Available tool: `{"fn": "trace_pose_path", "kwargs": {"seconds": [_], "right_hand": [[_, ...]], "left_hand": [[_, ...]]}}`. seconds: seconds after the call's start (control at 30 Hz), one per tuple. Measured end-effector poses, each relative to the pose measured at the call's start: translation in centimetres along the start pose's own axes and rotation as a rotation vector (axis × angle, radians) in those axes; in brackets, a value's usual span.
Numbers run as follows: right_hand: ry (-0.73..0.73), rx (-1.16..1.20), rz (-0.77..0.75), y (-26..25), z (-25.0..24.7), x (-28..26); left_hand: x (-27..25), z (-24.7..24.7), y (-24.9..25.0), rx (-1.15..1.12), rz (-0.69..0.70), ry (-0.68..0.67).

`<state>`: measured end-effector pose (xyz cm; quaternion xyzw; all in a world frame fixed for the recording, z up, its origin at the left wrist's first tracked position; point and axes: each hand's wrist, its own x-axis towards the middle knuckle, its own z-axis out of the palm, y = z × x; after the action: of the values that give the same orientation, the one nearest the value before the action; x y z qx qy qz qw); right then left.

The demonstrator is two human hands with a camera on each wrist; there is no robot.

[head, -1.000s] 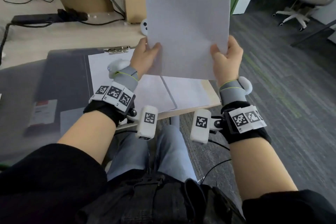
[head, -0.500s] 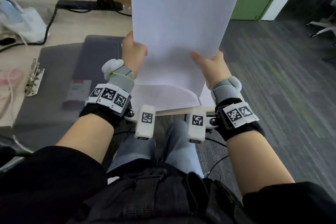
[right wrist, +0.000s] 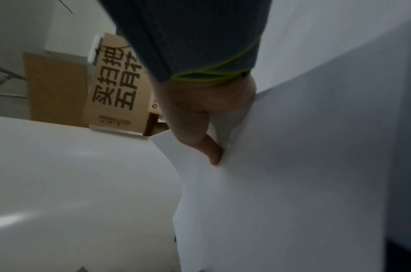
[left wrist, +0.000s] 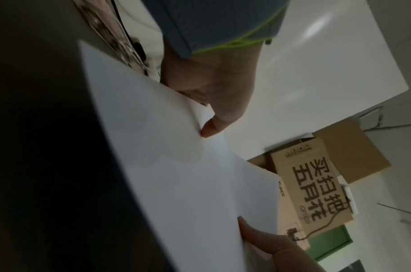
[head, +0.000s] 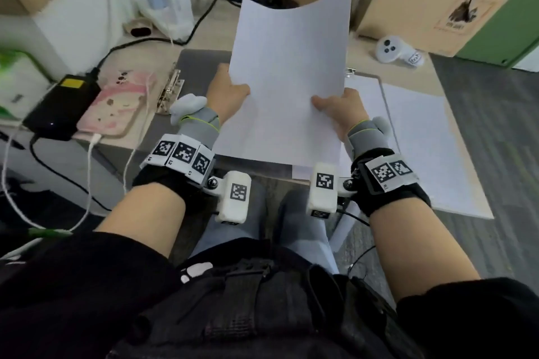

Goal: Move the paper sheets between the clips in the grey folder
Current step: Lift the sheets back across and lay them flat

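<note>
Both hands hold a white paper sheet [head: 287, 76] up over the open grey folder [head: 198, 60]. My left hand [head: 229, 87] pinches its left edge and my right hand [head: 338, 108] pinches its right edge, thumbs on the near face. The sheet bows slightly at its top. In the left wrist view the left thumb [left wrist: 211, 127] presses on the paper [left wrist: 176, 174]; in the right wrist view the right thumb [right wrist: 211, 152] presses on the paper [right wrist: 292, 174]. A metal clip [head: 170, 90] lies on the folder's left side. Another clip [head: 350, 71] holds more sheets [head: 414, 131] on the right.
A pink phone [head: 113, 111] and a black charger [head: 62, 105] with cables lie left of the folder. A white controller [head: 393, 51] and cardboard boxes [head: 437, 0] stand at the back right. The table edge runs near my knees; grey carpet lies to the right.
The sheet has come down from upright in front of the camera and tilted back over the folder. The view has swung left, showing the left clip, phone and charger.
</note>
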<state>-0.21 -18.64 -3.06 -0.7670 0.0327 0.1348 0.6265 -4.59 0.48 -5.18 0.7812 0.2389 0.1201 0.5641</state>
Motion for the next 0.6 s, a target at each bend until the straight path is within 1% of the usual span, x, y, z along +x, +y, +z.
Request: {"fn": "trace_pose_path", "kwargs": {"seconds": [0.07, 0.13, 0.27, 0.47, 0.6], "right_hand": [[-0.002, -0.033, 0.044, 0.4, 1.3, 0.4], [-0.017, -0.072, 0.083, 0.5, 3.3, 0.6], [-0.064, -0.144, 0.123, 0.5, 5.6, 1.0], [-0.123, -0.19, 0.129, 0.3, 8.3, 1.4], [-0.135, -0.164, 0.135, 0.3, 9.2, 1.8]], "left_hand": [[0.1, -1.5, -0.9, 0.016, -0.008, 0.02], [0.6, -4.1, -2.1, 0.041, -0.009, 0.072], [1.5, -7.5, -4.1, 0.196, -0.045, 0.15], [2.6, -9.3, -5.2, 0.144, -0.105, 0.233], [4.0, -10.2, -5.9, 0.089, -0.15, 0.203]]}}
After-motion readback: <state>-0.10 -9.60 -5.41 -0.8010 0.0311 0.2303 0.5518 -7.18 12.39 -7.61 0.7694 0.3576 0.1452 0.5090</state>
